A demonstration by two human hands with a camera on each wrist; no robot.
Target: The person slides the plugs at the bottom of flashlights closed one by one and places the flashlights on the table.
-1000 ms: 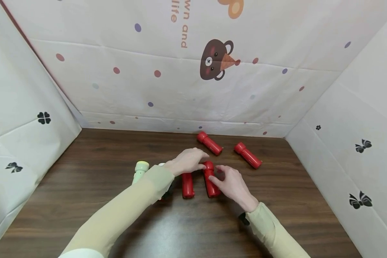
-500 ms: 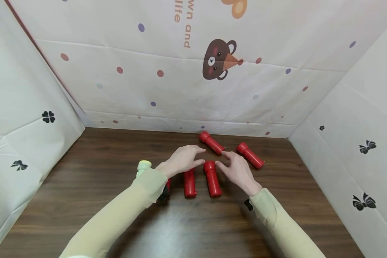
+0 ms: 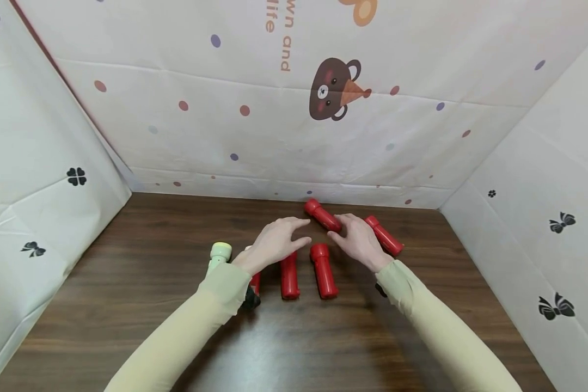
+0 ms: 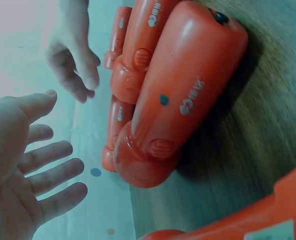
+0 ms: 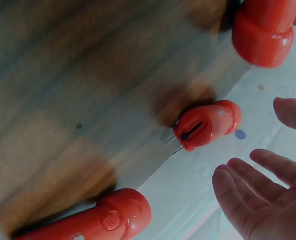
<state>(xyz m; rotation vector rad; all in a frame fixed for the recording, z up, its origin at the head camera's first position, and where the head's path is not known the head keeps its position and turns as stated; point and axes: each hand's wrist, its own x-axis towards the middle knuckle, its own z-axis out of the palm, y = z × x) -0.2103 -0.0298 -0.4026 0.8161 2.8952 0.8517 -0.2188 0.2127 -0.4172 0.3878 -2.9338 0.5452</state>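
My left hand [image 3: 273, 243] hovers with fingers spread above the front row of flashlights, holding nothing. Below it is a red flashlight [image 3: 289, 279], its head end hidden by the hand. Beside that lies a second red flashlight [image 3: 325, 272], in full view. My right hand [image 3: 356, 239] is at the tail end of the back red flashlight [image 3: 323, 215], its fingers loosely bent. In the right wrist view the right hand [image 5: 268, 195] has a gap between its fingers and the nearest flashlight [image 5: 210, 125]. The left wrist view shows the left hand [image 4: 32, 165] with palm bare.
Another red flashlight [image 3: 386, 237] lies behind the right hand, partly covered. A pale green flashlight [image 3: 219, 256] and a part-hidden red one [image 3: 255, 283] lie by the left forearm. The brown wooden table [image 3: 294, 348] meets white printed sheets [image 3: 255, 136] at the back and sides.
My right hand has left the front red flashlight and moved away toward the back one. The left hand has drawn slightly left and back, uncovering the front flashlight's head. The flashlights stay put.
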